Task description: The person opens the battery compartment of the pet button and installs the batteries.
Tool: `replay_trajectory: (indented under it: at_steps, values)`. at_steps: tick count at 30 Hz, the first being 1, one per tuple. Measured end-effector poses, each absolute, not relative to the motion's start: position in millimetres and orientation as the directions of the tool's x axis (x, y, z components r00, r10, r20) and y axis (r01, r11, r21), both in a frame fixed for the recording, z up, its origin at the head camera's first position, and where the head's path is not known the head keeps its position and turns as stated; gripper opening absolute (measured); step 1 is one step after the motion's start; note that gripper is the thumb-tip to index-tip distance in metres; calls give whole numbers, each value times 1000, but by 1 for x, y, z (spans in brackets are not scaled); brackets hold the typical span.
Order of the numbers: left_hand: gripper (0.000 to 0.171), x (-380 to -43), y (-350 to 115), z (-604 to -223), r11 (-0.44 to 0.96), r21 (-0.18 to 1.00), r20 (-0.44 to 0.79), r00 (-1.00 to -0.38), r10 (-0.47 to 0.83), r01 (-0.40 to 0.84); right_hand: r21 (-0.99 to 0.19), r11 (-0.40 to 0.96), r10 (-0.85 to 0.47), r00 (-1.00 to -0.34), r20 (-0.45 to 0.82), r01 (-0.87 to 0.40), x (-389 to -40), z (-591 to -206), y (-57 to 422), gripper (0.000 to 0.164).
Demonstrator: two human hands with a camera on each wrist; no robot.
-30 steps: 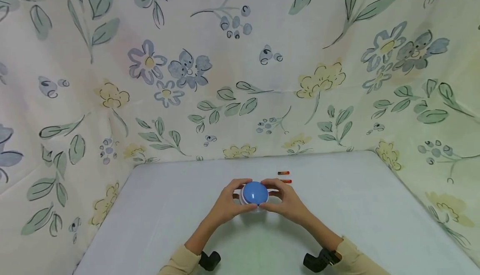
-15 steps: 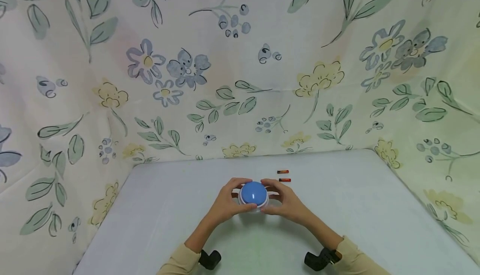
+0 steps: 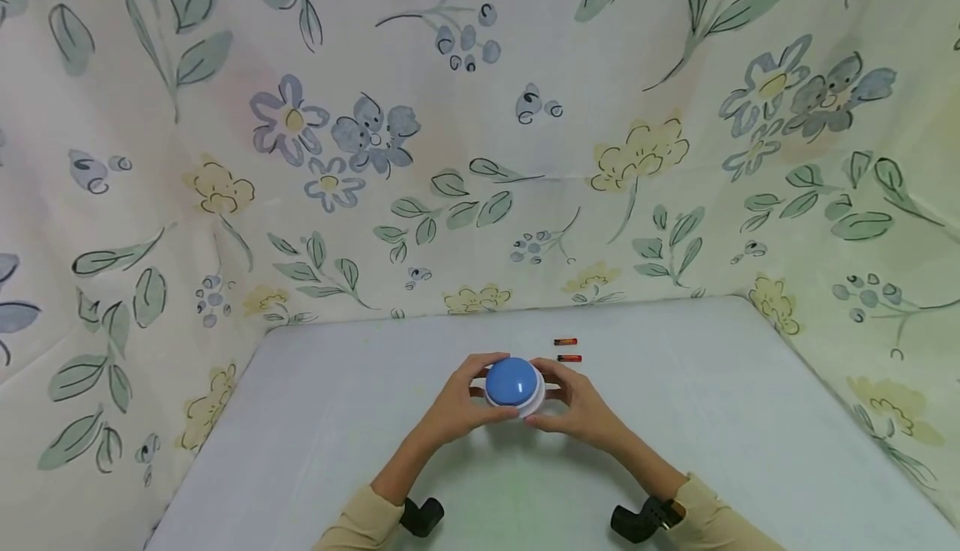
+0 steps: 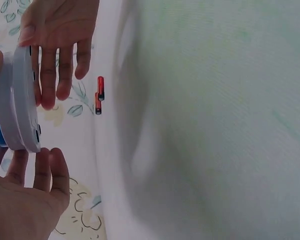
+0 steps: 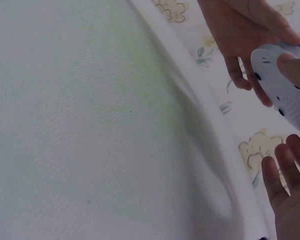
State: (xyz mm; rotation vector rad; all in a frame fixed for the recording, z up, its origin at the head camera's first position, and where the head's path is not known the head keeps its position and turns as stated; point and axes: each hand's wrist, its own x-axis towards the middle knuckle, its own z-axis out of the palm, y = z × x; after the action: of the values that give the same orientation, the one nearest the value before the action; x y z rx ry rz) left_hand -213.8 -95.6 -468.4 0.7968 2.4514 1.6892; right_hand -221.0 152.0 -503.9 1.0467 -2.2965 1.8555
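A round push button (image 3: 512, 382) with a blue domed top and white base is held up off the table between both hands. My left hand (image 3: 459, 401) grips its left side, thumb at the near rim and fingers at the far side. My right hand (image 3: 577, 405) pinches the right side of the white base. In the left wrist view, the white base (image 4: 21, 100) stands edge-on with dark feet. The right wrist view shows the underside (image 5: 277, 82) with dark feet and small holes, the right thumb lying on it. The dome is mostly hidden there.
Two small red-and-black batteries (image 3: 566, 342) lie side by side on the white-covered table (image 3: 337, 418), beyond the right hand. A floral cloth (image 3: 480, 134) hangs behind the table and along its sides. Each wrist wears a black camera (image 3: 422, 518).
The button has tilted slightly, so more white base shows at its right and near side. My right thumb has slid a little lower on the rim. The batteries stay put.
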Motion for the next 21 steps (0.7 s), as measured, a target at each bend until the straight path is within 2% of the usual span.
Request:
replay_trajectory:
  at_steps: [7,21]
  values:
    - [69,-216,-93,-466,315,856,257,-867,428,409,-869,68,-467,-785,406,-490,-221,-504,152,72]
    - [68,-209,-90,-460,292,877,260,-888,378,381,-871,32,-482,-771,416,-490,-223,-503,150,77]
